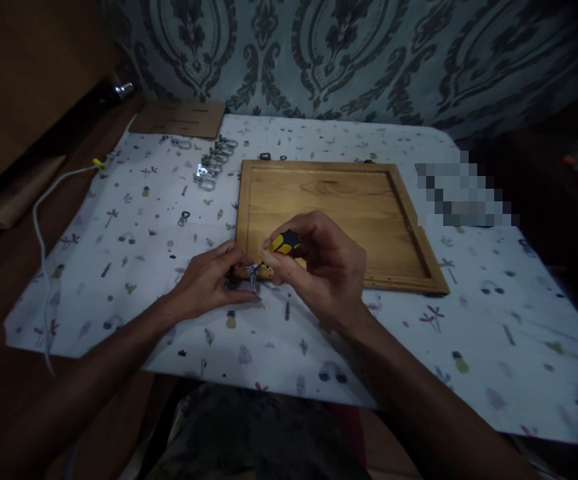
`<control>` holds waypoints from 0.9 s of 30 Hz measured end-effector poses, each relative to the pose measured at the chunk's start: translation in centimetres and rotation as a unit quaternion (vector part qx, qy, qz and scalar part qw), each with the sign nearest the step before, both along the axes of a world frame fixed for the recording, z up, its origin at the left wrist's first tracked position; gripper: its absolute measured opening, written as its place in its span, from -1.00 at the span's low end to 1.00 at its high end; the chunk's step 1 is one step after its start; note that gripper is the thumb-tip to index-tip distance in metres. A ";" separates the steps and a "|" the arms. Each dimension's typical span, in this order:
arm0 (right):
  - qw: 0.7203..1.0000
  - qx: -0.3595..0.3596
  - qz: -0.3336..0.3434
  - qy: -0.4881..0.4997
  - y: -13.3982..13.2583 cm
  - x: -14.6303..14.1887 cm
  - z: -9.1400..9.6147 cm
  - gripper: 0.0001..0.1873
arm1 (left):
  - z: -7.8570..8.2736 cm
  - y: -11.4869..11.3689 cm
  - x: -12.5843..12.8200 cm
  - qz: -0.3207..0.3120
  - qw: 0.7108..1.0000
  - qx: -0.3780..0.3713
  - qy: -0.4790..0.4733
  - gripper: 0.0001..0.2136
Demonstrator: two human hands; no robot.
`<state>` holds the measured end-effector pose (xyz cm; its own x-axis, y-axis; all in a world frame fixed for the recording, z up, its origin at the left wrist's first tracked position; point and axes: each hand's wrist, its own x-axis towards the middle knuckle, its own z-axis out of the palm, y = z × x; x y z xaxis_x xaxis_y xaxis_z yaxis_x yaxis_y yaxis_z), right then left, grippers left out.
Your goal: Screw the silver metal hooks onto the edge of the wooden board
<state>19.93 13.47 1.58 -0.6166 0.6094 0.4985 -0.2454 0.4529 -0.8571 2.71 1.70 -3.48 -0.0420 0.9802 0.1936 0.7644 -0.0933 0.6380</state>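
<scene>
My right hand (pixel 327 270) is closed around a yellow and black screwdriver (pixel 285 243). Its tip end points down and left at a metal hinge (pixel 253 277) on the near left corner of a framed wooden cabinet door (pixel 329 207). My left hand (pixel 207 277) steadies the hinge, fingers at the door's edge and thumb against the hinge's lower end. The door lies flat on the table, with small holes visible along its near edge. Where the screwdriver's tip meets the hinge is too small to make out.
Several metal hinges (pixel 213 163) lie beyond my left hand, beside a flat cardboard piece (pixel 179 119). A small metal part (pixel 183 219) sits nearer on the patterned tablecloth (pixel 159 267). A white cable (pixel 41 233) hangs at the left edge. A blurred-out item (pixel 463 193) lies to the right.
</scene>
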 end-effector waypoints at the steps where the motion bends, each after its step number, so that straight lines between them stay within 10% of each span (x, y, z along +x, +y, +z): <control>1: 1.000 0.001 0.013 -0.002 0.1 0.1 0.1 -0.73 | 0.1 0.0 0.0 -0.001 1.000 0.001 -0.003 -0.57; 27: 0.993 0.067 -0.062 0.071 0.4 0.2 -0.4 -0.92 | 0.1 0.0 -0.1 0.001 0.999 -0.009 -0.047 -0.54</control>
<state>20.13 13.89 1.16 -0.4579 0.5989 0.6570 -0.2951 0.5947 -0.7478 2.59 1.70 -3.41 -0.0606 0.9833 0.1715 0.7014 -0.0803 0.7082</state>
